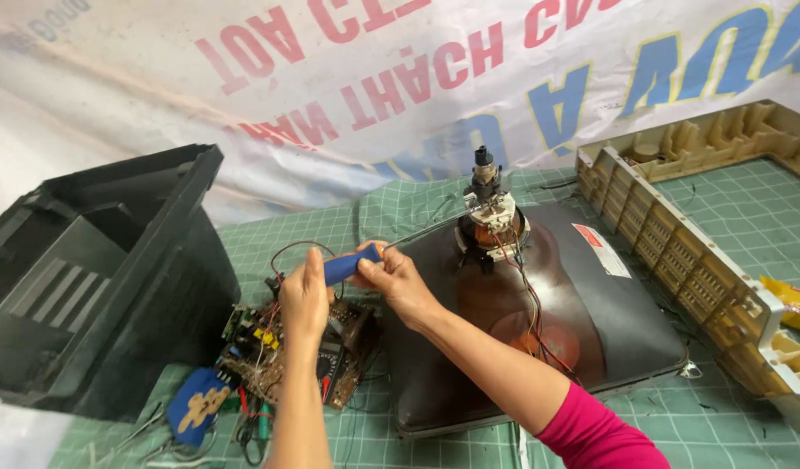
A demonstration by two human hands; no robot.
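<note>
A dark picture tube [608, 321] lies face down on the green cutting mat, its neck with a copper yoke [493, 221] pointing up. Both hands hold a screwdriver with a blue and orange handle [352, 263]. My left hand [305, 295] grips the handle's rear end. My right hand [396, 280] holds the front of the handle. The metal shaft [426, 227] reaches right and up to the yoke's clamp. Red and black wires [526, 291] run down from the neck over the tube.
A circuit board [287, 347] with loose wires lies left of the tube. A black plastic rear housing [96, 278] stands at the left. A beige front frame [678, 234] lies at the right. A printed banner [374, 78] hangs behind. A blue cloth [196, 404] lies near the front.
</note>
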